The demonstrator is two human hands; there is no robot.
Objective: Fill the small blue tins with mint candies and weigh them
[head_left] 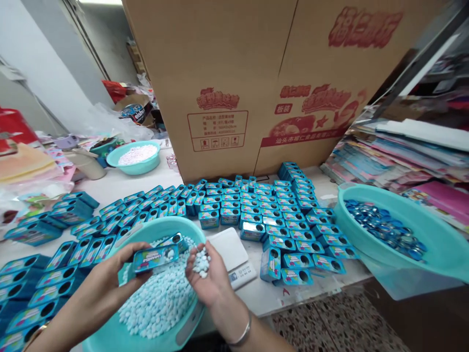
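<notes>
My left hand (126, 266) grips a small blue candy tin (154, 259) between thumb and fingers, tilted above a turquoise basin (172, 223). Pale blue candies (157, 308) fill much of that basin. A few candies show at the tin's hole. Cupped palm up, my right hand (218, 278) holds a small heap of the same candies (201, 264), close to the right end of the tin. Another blue tin (175, 239) shows just behind the held one, partly hidden by it.
Rows of blue tins (252, 210) with round holes cover the table. A white scale (229, 249) sits right of the basin. On the right, a turquoise tub (344, 195) holds blue lids. A big cardboard box (220, 58) stands behind; another basin (157, 159) holds pinkish-white candies.
</notes>
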